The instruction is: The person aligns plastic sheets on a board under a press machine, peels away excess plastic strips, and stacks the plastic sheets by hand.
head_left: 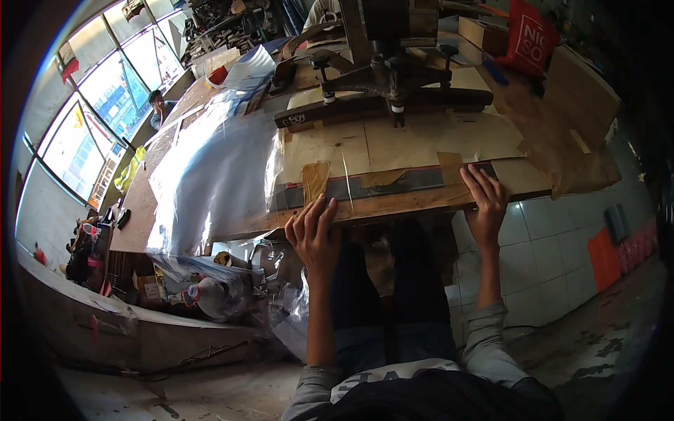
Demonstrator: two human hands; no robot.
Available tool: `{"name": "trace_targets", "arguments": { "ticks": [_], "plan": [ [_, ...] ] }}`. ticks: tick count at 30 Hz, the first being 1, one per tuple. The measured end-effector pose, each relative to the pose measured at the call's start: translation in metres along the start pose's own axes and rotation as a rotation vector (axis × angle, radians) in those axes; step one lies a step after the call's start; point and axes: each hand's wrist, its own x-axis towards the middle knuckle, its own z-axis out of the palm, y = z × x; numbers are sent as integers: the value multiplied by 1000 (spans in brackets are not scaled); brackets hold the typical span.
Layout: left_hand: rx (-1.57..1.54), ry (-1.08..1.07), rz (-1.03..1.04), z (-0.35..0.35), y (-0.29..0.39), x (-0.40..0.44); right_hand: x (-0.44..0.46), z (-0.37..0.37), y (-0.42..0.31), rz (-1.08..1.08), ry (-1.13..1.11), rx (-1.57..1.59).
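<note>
My left hand (313, 228) rests with fingers stretched on the wooden front edge of the table (393, 203), its fingertips at a piece of brown packing tape (315, 181). Further right, my right hand (486, 203) lies with extended fingers over the same edge, touching the end of a dark grey strip (421, 179) near another piece of brown tape (451, 168). The strip runs along the front of the table between both hands, partly covered by tape. Behind it lies pale brown sheeting (414, 144). Neither hand holds anything visible.
A black metal machine (393, 77) with a long bar (386, 104) stands over the table. Clear plastic sheets (217, 161) spread at left. A red bag (530, 38) sits at back right. Below left is a plastic bottle (210, 295). A person (160, 109) is near the windows.
</note>
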Motion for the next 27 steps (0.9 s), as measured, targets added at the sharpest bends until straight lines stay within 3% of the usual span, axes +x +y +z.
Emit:
{"name": "trace_targets", "arguments": {
  "ticks": [27],
  "plan": [
    [-17,1,0,0,0,0,1,0,0,-14,17,5]
  ]
}}
